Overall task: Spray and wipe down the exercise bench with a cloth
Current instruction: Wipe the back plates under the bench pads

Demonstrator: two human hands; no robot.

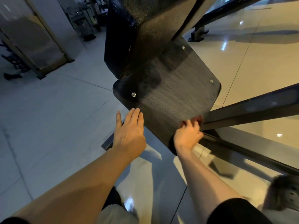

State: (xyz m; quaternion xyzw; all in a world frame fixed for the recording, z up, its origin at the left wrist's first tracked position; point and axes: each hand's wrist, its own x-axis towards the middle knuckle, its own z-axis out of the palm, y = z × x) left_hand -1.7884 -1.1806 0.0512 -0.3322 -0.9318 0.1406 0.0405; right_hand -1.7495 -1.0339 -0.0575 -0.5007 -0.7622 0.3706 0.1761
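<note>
- Both forearms are left bare from the elbow down to the left hand [129, 133] and the right hand [187, 135].
- Dark, short sleeves [234, 212] are seen at the bottom corners, one on each upper arm.
- No rings, watch or bands are worn.
- Light grey trousers [116, 214] are glimpsed between the arms.

Left hand [129, 130] flat, fingers straight together; right hand [188, 135] reaching forward, fingers curled, blurred.
</note>
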